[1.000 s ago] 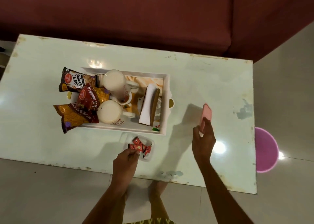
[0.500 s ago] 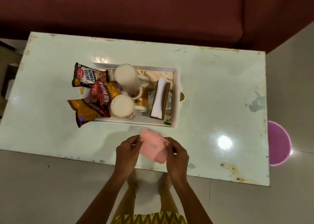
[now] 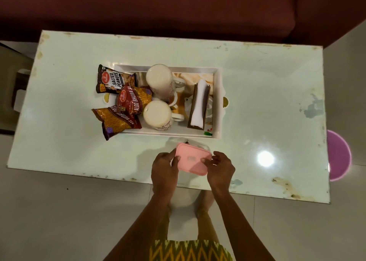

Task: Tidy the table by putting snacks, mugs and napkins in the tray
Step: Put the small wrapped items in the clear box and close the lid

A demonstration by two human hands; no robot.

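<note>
A pink lid (image 3: 191, 158) lies tilted on a small clear container (image 3: 205, 147) near the table's front edge, just in front of the tray. My left hand (image 3: 164, 170) grips the lid's left edge and my right hand (image 3: 220, 168) grips its right edge, thumbs on top. The white tray (image 3: 217, 102) holds two upside-down white mugs (image 3: 159, 80) (image 3: 157, 114), a napkin holder with white napkins (image 3: 199, 105), and three snack packets: salted peanuts (image 3: 112, 79), aloo bhujia (image 3: 132, 100) and a bhujia sev bag (image 3: 115, 120) hanging over the tray's left end.
The pale glass-topped table (image 3: 267, 94) stands in front of a dark red sofa (image 3: 158, 7). A purple round stool (image 3: 338, 154) sits on the floor past the table's right end. My feet show beneath the table's front edge.
One second ago my right hand held the pink lid off to the right and the container of sweets lay uncovered. The lid now sits over the container with both hands on it.
</note>
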